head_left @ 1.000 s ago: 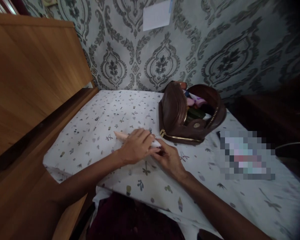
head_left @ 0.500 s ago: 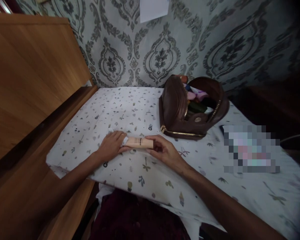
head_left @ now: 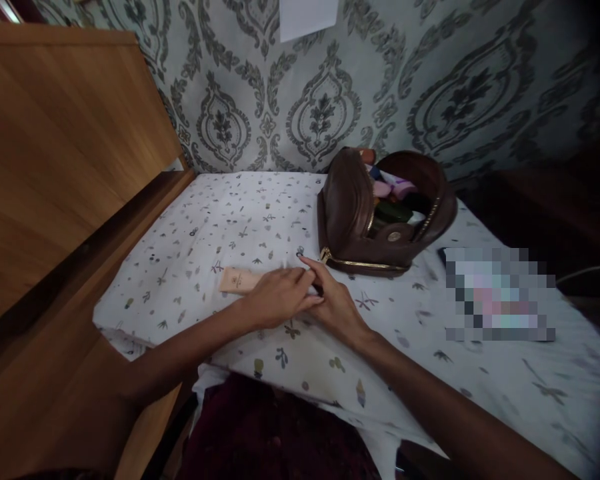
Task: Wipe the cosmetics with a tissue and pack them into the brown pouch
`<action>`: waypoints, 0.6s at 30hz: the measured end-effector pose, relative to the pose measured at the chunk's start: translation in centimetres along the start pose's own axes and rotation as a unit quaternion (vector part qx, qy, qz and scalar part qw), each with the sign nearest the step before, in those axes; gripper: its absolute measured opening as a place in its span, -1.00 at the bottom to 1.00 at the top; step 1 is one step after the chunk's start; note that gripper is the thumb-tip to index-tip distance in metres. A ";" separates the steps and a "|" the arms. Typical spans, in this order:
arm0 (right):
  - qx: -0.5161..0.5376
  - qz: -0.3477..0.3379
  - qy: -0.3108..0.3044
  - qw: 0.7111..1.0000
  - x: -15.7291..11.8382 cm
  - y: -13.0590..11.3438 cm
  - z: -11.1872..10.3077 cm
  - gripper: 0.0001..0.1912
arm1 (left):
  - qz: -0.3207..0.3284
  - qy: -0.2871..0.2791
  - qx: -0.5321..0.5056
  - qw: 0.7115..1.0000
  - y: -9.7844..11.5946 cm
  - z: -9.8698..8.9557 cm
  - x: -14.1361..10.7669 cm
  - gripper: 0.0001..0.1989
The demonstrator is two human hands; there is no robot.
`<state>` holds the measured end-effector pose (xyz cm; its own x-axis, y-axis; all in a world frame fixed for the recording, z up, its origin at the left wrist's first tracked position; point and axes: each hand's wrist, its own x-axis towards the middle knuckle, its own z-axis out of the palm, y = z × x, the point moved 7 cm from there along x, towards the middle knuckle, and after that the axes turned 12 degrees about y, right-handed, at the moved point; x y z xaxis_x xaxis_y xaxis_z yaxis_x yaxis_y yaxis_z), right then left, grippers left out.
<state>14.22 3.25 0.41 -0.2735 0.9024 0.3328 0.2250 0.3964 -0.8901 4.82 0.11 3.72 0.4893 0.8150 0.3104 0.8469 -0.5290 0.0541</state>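
A peach squeeze tube [head_left: 236,281] with a small round logo lies sideways just above the printed cloth, its left end in plain sight. My left hand [head_left: 280,295] is closed over the tube's right part, fingers curled around that end. A bit of white crumpled material [head_left: 313,291] shows at its fingertips. My right hand [head_left: 339,303] meets it there, closed on the tube's right end with the index finger stretched forward. Hands hide the dark cap end, mostly. Just beyond my right hand stands a brown cosmetic bag [head_left: 365,250], unzipped, with several items inside.
A patterned white cloth [head_left: 250,207] covers the table. Right of the bag lies a blurred-out flat object [head_left: 500,293], with a pale cable [head_left: 580,270] behind it. A wooden panel [head_left: 70,120] borders the left; patterned wallpaper [head_left: 323,113] rises behind.
My left hand has slid right along the tube to my right hand, carrying the white material. The tube's left end is now uncovered, and its visible face shows a logo instead of text lines.
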 end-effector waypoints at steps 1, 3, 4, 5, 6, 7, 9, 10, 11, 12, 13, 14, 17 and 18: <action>-0.011 -0.002 0.002 1.000 -0.1 -0.1 0.0 -0.22 | 0.002 -0.007 0.001 1.000 0.4 0.1 0.4 -0.54; -0.029 0.000 0.002 1.000 -0.1 -0.2 -0.1 -0.18 | 0.005 -0.011 0.000 1.000 0.2 0.1 0.4 -0.56; -0.036 0.002 0.000 0.999 -0.1 -0.2 0.0 -0.16 | 0.006 -0.008 -0.003 1.000 -0.4 0.1 -0.1 -0.57; -0.042 0.004 -0.003 0.999 -0.2 -0.2 0.0 -0.15 | 0.006 -0.004 -0.007 1.000 -1.2 0.0 -0.7 -0.57; -0.047 0.005 -0.006 0.999 -0.2 -0.2 0.0 -0.14 | 0.003 0.005 -0.008 1.000 -2.2 0.0 -1.6 -0.57; -0.052 0.005 -0.009 0.999 -0.2 -0.1 0.1 -0.14 | 0.000 0.017 -0.007 1.000 -3.4 -0.2 -2.5 -0.57; -0.059 0.003 -0.013 0.998 -0.2 0.0 0.1 -0.16 | -0.012 0.047 -0.002 0.999 -5.9 -0.7 -4.6 -0.55; -0.063 0.000 -0.013 0.998 -0.2 0.0 0.1 -0.18 | -0.019 0.065 0.000 0.998 -7.0 -1.0 -5.7 -0.55; -0.066 -0.004 -0.012 0.998 -0.2 0.1 0.1 -0.21 | -0.023 0.070 -0.002 0.997 -8.0 -1.3 -6.6 -0.55; -0.069 -0.009 -0.011 0.997 -0.2 0.1 0.1 -0.24 | -0.023 0.072 -0.008 0.997 -8.7 -1.5 -7.4 -0.55; -0.073 -0.014 -0.011 0.997 -0.2 0.1 0.1 -0.27 | -0.026 0.074 -0.012 0.997 -9.2 -1.7 -8.1 -0.55; -0.075 -0.020 -0.012 0.997 -0.2 0.1 0.2 -0.31 | -0.027 0.073 -0.015 0.997 -9.5 -1.9 -8.5 -0.55; -0.080 -0.040 -0.009 0.996 -0.2 -0.3 0.2 -0.45 | -0.013 0.078 -0.002 0.997 -9.6 -2.5 -8.8 -0.54; -0.083 -0.047 -0.006 0.995 -0.2 -0.4 0.2 -0.51 | 0.001 0.086 0.012 0.996 -9.3 -2.8 -8.6 -0.54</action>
<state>14.03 2.86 0.69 -0.3115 0.8580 0.4084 0.3488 0.5030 -0.7908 -7.89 -2.64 3.16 0.4493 0.7609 0.4682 0.8521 -0.5224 0.0312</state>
